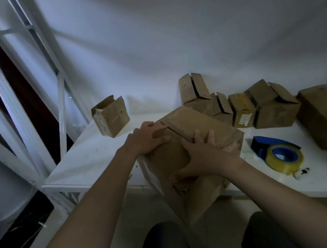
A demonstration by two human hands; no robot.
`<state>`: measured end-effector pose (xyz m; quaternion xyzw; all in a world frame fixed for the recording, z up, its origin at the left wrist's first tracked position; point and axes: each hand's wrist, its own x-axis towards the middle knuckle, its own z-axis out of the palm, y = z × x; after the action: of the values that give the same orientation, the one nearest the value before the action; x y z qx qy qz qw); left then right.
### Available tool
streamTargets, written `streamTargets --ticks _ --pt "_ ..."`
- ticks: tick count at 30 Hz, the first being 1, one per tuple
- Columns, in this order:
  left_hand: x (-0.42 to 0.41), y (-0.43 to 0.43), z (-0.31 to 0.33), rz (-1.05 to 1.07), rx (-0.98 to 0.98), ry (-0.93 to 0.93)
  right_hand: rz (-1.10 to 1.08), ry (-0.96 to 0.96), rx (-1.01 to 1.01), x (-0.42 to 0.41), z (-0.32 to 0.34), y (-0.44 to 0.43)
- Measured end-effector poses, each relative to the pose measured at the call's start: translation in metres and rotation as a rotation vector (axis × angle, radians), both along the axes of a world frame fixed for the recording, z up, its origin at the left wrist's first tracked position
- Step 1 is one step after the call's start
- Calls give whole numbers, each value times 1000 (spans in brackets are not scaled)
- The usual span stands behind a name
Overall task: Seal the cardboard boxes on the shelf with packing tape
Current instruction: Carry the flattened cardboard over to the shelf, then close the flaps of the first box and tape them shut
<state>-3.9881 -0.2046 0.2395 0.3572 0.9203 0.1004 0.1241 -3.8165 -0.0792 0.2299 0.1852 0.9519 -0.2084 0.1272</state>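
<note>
Setting: plain storeroom or packing corner, with a white metal shelf (pixel 93 163) against a bare white wall (pixel 169 40), worn cardboard boxes (pixel 273 106) lined along the shelf's back edge, tape dispenser (pixel 279 154) toward its right end

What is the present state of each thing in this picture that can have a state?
front cardboard box: flaps folded down, no tape visible, overhanging the shelf edge
left hand: flat on a flap
right hand: pressing the box, fingers spread
tape dispenser: lying on the shelf, untouched
small left box: upright, flaps open
tall back box: flaps ajar
</note>
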Motion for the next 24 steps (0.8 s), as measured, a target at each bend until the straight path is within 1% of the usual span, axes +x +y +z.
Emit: streamTargets --ticks 2,5,8,11,13,17,19,21,23,24 --pt "-1 -1 -5 2 -27 29 -15 -59 7 -1 5 -5" --pt "1 -3 -10 11 -79 58 -5 -146 73 -7 2 -24" --pt "3 -9 -14 36 -123 77 28 -172 120 -9 4 -28" --pt "13 -12 -17 79 -133 115 124 -182 137 -6 14 6" --pt "29 -6 -19 87 -127 121 178 -216 191 -3 20 37" --pt "54 16 -25 114 -113 112 167 -262 247 2 23 74" --pt "61 27 -24 130 -124 148 157 -236 275 6 22 81" --pt "66 37 -20 104 -128 229 165 -174 263 12 20 85" --pt "74 51 -17 9 -68 311 167 -79 197 24 22 90" --pt "78 60 -16 -54 -16 331 147 -2 143 32 24 95"
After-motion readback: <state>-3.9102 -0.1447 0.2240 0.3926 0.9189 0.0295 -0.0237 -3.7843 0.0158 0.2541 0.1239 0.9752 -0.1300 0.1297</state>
